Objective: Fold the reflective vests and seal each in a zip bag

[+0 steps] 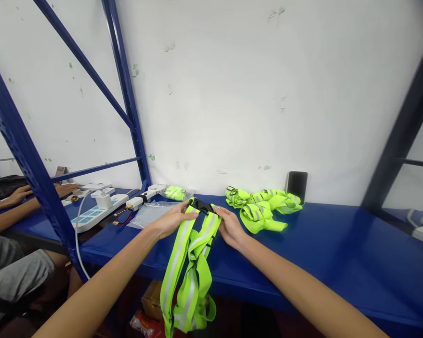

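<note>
A neon-yellow strap with silver reflective stripes (176, 258) hangs in loops over the front edge of the blue table. Its black buckle (202, 205) sits between my two hands at the top. My left hand (174, 219) pinches the strap at the buckle's left end. On the right end, my right hand (230, 226) grips the strap beside the buckle, fingers closed. Behind my right hand, a loosely rolled strap (257, 216) and more bundled neon straps (277, 199) lie on the table.
A phone (297, 185) leans on the wall. At left are a power strip (100, 213), a plastic bag (151, 213), a packed strap (175, 192) and a blue rack post (31, 155). Another person's hands (21, 193) rest beyond it. A box (152, 299) is underneath.
</note>
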`<action>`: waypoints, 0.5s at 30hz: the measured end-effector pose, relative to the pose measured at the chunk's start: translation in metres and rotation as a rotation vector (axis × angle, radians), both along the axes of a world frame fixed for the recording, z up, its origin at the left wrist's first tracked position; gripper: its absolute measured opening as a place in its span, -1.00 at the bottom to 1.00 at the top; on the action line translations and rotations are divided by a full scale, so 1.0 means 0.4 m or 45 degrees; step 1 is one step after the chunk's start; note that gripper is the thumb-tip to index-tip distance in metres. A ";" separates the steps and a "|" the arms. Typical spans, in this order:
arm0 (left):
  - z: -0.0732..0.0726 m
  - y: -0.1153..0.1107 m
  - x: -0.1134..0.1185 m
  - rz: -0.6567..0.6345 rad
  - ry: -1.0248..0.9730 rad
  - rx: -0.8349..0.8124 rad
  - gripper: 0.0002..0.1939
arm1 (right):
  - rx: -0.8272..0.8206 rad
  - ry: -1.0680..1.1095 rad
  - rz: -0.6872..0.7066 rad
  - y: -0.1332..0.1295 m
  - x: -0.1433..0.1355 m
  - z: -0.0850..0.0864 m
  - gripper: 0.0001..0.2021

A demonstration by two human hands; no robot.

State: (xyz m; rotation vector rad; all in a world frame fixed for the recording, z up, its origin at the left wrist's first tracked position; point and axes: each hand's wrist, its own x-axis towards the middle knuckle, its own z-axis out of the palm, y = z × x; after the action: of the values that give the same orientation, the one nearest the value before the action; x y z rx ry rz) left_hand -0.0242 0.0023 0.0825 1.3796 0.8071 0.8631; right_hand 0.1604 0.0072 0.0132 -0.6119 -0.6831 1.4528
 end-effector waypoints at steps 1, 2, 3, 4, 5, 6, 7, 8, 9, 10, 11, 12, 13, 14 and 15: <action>-0.010 0.003 0.013 0.024 -0.047 -0.004 -0.48 | -0.011 -0.018 -0.006 0.002 -0.004 -0.007 -0.68; -0.022 0.007 0.028 0.050 -0.085 -0.013 -0.41 | -0.020 -0.034 -0.003 0.001 -0.008 -0.013 -0.69; -0.035 0.012 0.043 0.080 -0.114 -0.026 -0.35 | -0.025 -0.046 0.009 -0.001 -0.011 -0.016 -0.69; -0.049 0.017 0.057 0.120 -0.142 -0.043 -0.30 | -0.023 -0.056 0.030 -0.004 -0.013 -0.016 -0.68; -0.064 0.022 0.069 0.169 -0.174 -0.065 -0.27 | -0.011 -0.069 0.058 -0.009 -0.013 -0.015 -0.66; -0.079 0.027 0.079 0.221 -0.211 -0.088 -0.24 | 0.010 -0.090 0.093 -0.014 -0.012 -0.012 -0.65; -0.093 0.033 0.084 0.263 -0.249 -0.109 -0.23 | 0.040 -0.125 0.130 -0.020 -0.010 -0.007 -0.65; -0.107 0.039 0.086 0.298 -0.283 -0.124 -0.23 | 0.072 -0.171 0.169 -0.025 -0.007 -0.003 -0.66; -0.119 0.044 0.085 0.324 -0.304 -0.134 -0.23 | 0.098 -0.223 0.202 -0.029 -0.005 0.001 -0.69; -0.129 0.049 0.081 0.341 -0.316 -0.144 -0.25 | 0.119 -0.271 0.230 -0.032 -0.002 0.004 -0.71; -0.135 0.053 0.075 0.353 -0.319 -0.154 -0.27 | 0.131 -0.310 0.254 -0.033 -0.001 0.006 -0.71; -0.140 0.056 0.069 0.359 -0.318 -0.162 -0.29 | 0.134 -0.332 0.267 -0.033 0.000 0.006 -0.70; -0.142 0.059 0.063 0.359 -0.322 -0.166 -0.34 | 0.130 -0.339 0.271 -0.031 0.001 0.004 -0.69; -0.142 0.061 0.060 0.352 -0.330 -0.160 -0.39 | 0.122 -0.338 0.263 -0.027 0.002 0.001 -0.69; -0.143 0.062 0.058 0.341 -0.345 -0.144 -0.45 | 0.117 -0.336 0.241 -0.022 0.003 -0.003 -0.69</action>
State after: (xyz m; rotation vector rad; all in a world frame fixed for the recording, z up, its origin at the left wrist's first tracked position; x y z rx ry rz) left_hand -0.0009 0.0269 0.0254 1.0418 0.8260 1.1660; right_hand 0.1614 -0.0014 0.0121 -0.6886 -1.0326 1.5190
